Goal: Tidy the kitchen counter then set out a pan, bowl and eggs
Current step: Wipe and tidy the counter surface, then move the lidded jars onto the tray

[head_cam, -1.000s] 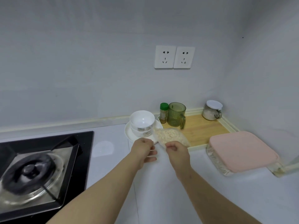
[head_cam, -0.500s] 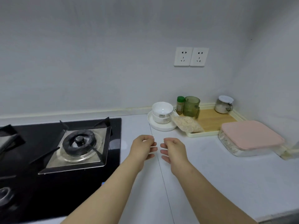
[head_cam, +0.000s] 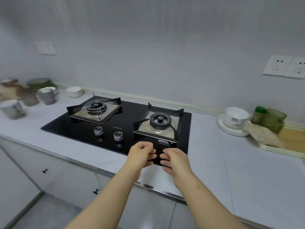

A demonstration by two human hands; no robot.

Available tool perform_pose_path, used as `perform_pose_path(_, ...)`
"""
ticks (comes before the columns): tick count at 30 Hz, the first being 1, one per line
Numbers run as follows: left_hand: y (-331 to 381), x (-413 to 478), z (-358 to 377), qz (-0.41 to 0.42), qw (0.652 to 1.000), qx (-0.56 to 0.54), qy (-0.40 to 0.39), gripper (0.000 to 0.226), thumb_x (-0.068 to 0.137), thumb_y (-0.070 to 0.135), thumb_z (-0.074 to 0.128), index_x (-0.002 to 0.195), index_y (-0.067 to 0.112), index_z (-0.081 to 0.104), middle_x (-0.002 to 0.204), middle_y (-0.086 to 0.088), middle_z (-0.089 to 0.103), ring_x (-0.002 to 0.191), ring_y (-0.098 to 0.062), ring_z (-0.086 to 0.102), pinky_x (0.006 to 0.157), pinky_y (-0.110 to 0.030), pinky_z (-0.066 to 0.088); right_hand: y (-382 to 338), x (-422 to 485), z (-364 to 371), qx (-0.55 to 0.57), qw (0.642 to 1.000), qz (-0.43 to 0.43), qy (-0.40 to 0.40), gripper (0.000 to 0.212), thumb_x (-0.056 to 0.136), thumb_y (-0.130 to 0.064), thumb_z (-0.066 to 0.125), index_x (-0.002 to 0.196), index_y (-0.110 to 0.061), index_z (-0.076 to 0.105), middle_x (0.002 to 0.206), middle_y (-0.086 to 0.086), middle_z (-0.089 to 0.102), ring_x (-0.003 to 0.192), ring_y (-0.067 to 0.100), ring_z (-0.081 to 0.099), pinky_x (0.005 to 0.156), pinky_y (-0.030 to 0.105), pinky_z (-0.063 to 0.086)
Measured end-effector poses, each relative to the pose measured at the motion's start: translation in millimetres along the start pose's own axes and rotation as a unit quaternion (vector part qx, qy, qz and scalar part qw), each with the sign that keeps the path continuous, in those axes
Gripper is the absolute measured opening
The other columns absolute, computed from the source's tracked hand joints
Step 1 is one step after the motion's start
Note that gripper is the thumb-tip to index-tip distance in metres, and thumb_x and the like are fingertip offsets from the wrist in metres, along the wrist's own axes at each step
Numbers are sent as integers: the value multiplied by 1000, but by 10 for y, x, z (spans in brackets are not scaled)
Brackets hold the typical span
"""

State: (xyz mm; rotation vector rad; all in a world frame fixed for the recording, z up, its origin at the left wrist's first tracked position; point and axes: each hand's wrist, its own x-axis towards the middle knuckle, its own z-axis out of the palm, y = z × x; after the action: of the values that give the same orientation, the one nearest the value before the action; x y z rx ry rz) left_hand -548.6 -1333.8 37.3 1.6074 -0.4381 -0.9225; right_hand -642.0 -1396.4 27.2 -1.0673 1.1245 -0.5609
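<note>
Just now both hands hang over the front edge of the black hob, close together but not touching. The left grip is loosely curled and holds nothing; the right grip, just beside it, is likewise slack and holds nothing, its fingers bent toward the other hand.

Beyond the right grip stands the nearer burner; beyond the left grip are two silver knobs, and past them the second burner.

Well off to the right of the right grip, on the pale bench, a white bowl sits on a white plate. Beside the bowl on its far side stand a green-capped jar and a green cup, and a bag of pale food lies across the edge of a wooden tray.

Far to the left of the left grip, by the wall, stands a smaller white bowl, with a blurred cluster of cups and jars beyond it.
</note>
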Motion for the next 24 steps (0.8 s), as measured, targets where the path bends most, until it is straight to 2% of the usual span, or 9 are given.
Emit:
perform_pose_path(4, -17, 60, -1017, 15, 996, -36, 76, 11, 95, 19, 50, 95, 17, 61, 88, -2, 66, 78, -14, 64, 79, -33, 53, 61, -114, 993, -38, 998, 0, -58, 12, 93, -15, 51, 103, -13, 59, 96, 8, 65, 78, 17, 60, 65, 25, 50)
perform_pose_path(7, -23, 98, -1654, 14, 990, -54, 126, 10, 94, 19, 51, 96, 15, 60, 87, -3, 65, 77, -15, 64, 74, -30, 53, 109, -137, 1676, -55, 993, -2, -101, 8, 92, -15, 50, 95, -15, 58, 90, 5, 63, 75, 16, 59, 68, 26, 50)
perform_pose_path(12, 11, 212, -3270, 16, 976, -58, 207, 11, 95, 15, 47, 94, 17, 58, 87, -4, 64, 76, -15, 62, 69, -26, 50, 250, -311, 3364, -57, 980, 13, -190, 8, 92, -12, 49, 89, -14, 57, 80, 2, 59, 63, 13, 55, 62, 25, 44)
perform_pose_path(18, 29, 370, -4738, 21, 962, -62, 265, 10, 94, 13, 48, 91, 17, 57, 79, -1, 61, 71, -13, 60, 66, -25, 47, 358, -408, 4819, -62, 969, 26, -236, 13, 91, -11, 50, 80, -15, 55, 81, 5, 58, 64, 15, 53, 61, 24, 46)
perform_pose_path(21, 55, 522, -5242, 24, 953, -77, 293, 11, 95, 12, 47, 91, 16, 56, 79, -2, 60, 69, -12, 59, 64, -24, 46, 392, -369, 5345, -84, 964, 25, -250, 14, 90, -10, 48, 79, -14, 56, 78, 3, 58, 62, 14, 53, 60, 24, 46)
perform_pose_path(24, 110, 721, -5622, 29, 947, -87, 309, 11, 95, 11, 46, 94, 15, 56, 78, -1, 60, 69, -12, 59, 65, -24, 47, 386, -228, 5800, -98, 962, 19, -256, 10, 90, -12, 49, 84, -14, 58, 83, 4, 60, 67, 14, 56, 64, 25, 47)
